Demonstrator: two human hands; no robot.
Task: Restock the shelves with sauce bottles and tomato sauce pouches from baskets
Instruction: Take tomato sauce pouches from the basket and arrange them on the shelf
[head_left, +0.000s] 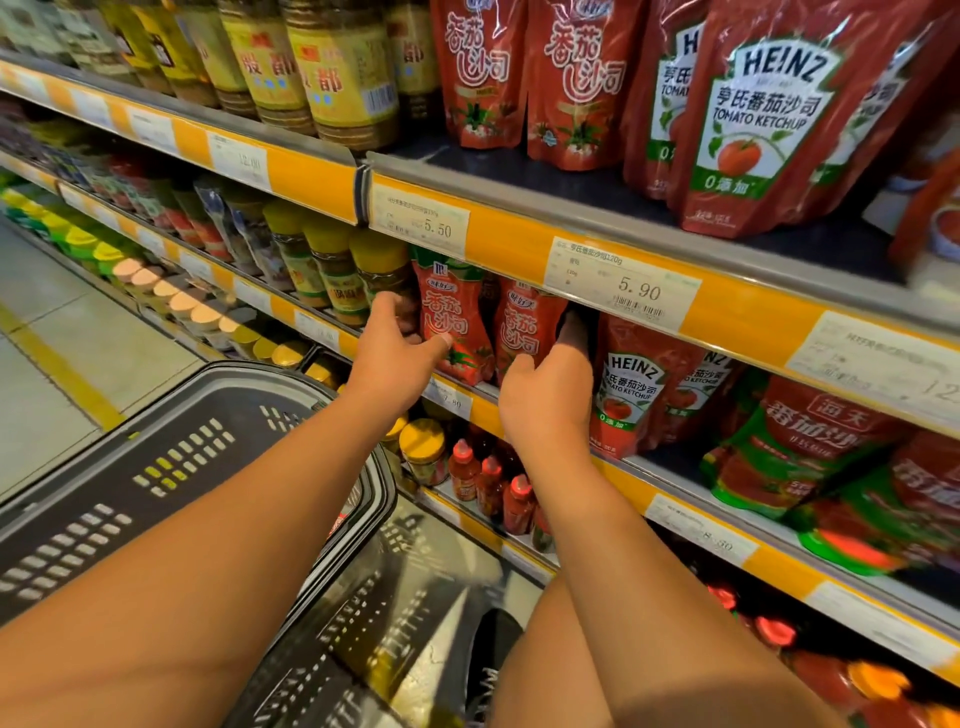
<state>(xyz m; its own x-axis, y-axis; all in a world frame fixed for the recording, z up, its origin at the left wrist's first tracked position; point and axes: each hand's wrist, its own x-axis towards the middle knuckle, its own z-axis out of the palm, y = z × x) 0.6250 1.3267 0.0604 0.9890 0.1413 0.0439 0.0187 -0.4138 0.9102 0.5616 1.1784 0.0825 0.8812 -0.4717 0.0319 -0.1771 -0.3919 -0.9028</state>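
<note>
Two red McCormick tomato sauce pouches stand side by side on the middle shelf (639, 470). My left hand (392, 348) grips the left pouch (454, 322): the thumb lies on its front and the fingers reach round its left edge, next to the yellow-capped jars (337, 270). My right hand (550, 387) holds the right pouch (527, 325), thumb on the front, with the fingers going into the dark gap beside the Heinz ketchup pouch (631, 384). Both pouches are upright under the 5.50 and 5.90 price tags.
A dark grey plastic basket (208, 441) sits low at my left, with a second basket (395, 587) beneath it. The upper shelf carries larger Heinz pouches (769, 114) and yellow-labelled bottles (332, 67). Small red-capped sauce bottles (493, 488) stand on the lower shelf. Green and red pouches (810, 452) lie at right.
</note>
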